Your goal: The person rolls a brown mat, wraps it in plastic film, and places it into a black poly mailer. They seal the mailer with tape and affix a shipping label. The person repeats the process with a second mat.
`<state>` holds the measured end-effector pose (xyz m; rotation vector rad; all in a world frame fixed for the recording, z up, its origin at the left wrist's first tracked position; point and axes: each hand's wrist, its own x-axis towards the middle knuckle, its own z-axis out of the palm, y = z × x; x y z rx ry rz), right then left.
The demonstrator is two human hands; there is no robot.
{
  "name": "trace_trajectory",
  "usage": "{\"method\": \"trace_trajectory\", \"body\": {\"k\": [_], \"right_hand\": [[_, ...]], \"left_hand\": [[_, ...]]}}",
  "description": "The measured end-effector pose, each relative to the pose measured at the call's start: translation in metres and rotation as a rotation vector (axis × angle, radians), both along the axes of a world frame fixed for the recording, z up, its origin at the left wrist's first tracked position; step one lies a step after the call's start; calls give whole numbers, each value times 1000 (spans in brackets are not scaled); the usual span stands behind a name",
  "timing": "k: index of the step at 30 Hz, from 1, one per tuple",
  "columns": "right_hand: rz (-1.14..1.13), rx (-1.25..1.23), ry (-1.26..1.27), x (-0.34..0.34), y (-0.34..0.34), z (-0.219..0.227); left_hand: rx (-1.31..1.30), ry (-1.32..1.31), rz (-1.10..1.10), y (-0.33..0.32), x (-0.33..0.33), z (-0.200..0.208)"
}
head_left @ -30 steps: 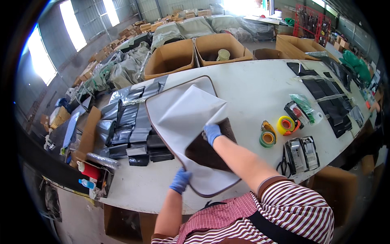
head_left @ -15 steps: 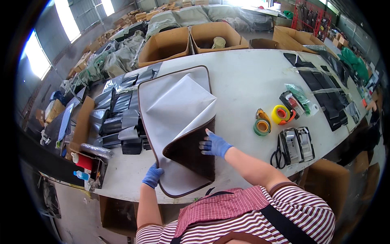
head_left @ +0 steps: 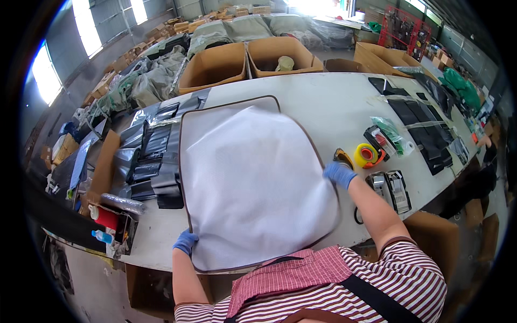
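Observation:
A large white-backed mat [head_left: 253, 183] with dark brown edging lies spread on the table, its white side up and slightly rippled. Past its far side, another pale bound panel [head_left: 230, 107] shows; whether this is a second mat or a part of the same one, I cannot tell. My left hand [head_left: 186, 241], in a blue glove, pinches the mat's near left edge. On the right edge is my gloved right hand [head_left: 339, 174], its fingers closed over the border. Just beyond that hand stands a partly hidden tape roll [head_left: 343, 157].
Yellow tape [head_left: 366, 155], tape dispensers [head_left: 390, 191] and mostly covered scissors [head_left: 358, 216] lie right of the mat. Black plastic packs [head_left: 423, 126] are at far right, more dark packs [head_left: 148, 156] at left. Open cartons [head_left: 212, 67] stand behind the white table [head_left: 318, 97].
The folded flap has opened out to the right, hiding the dark brown side. My right hand has moved right and farther away with the edge; my left hand has shifted slightly left and nearer.

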<state>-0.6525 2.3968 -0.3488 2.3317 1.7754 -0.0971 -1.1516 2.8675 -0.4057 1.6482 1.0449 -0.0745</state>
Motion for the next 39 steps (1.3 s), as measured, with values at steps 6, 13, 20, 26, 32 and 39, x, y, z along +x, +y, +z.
{"method": "trace_trajectory", "body": {"k": [6,13,20,26,32,39], "right_hand": [[-1001,252,562,-57,-23,-110],[-836,591,323,-83,-18,-36],[-87,364,434,-243,-40,-53],[-150,446,240,-258,-51,-65],[-306,159,764,-231,4,-19],[-388,87,715,-191,7,-42]], "left_hand": [[18,-9,24,-10,20,23],[1050,94,-244,-42,50,9],[1093,-152,-1146,-223,56,37],[872,-169,-966,-208,52,3],[862,63,-988,-182,76,59],[1495,18,-815,-171,73,21]]}}
